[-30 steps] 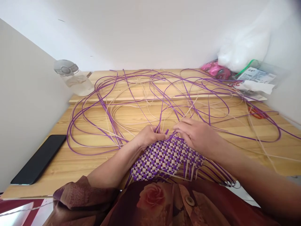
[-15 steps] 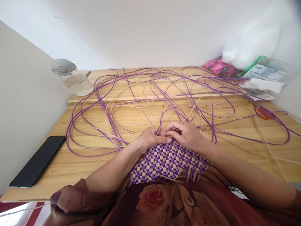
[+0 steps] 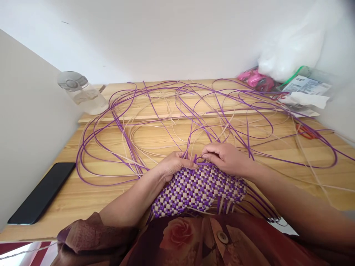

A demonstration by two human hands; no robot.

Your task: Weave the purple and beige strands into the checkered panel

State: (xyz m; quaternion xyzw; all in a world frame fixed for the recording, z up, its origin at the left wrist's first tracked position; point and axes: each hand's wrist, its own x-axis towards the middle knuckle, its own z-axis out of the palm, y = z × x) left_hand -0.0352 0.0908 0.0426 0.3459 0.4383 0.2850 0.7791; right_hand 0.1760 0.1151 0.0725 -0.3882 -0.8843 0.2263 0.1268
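A purple and cream woven piece (image 3: 194,188) lies at the table's near edge, close against my body. My left hand (image 3: 176,164) grips its upper left edge, thumb on top of the weave and fingers behind. At the upper right edge, my right hand (image 3: 222,157) has thumb and index finger pinched together on a purple strand, whose thin end is partly covered by the fingers. Short purple strand ends stand up between the two hands. Long loose purple and cream strands (image 3: 126,133) fan out from the weave across the table.
A black phone (image 3: 43,193) lies at the left, with a clear water bottle (image 3: 87,94) behind it. Orange-handled scissors (image 3: 306,131) lie under strands at the right. Papers (image 3: 306,87), a pink bundle (image 3: 256,79) and a white plastic bag (image 3: 291,48) fill the back right corner.
My right hand has shifted slightly right, away from my left hand, widening the gap between them. A purple strand now shows across that gap. My left hand keeps its hold.
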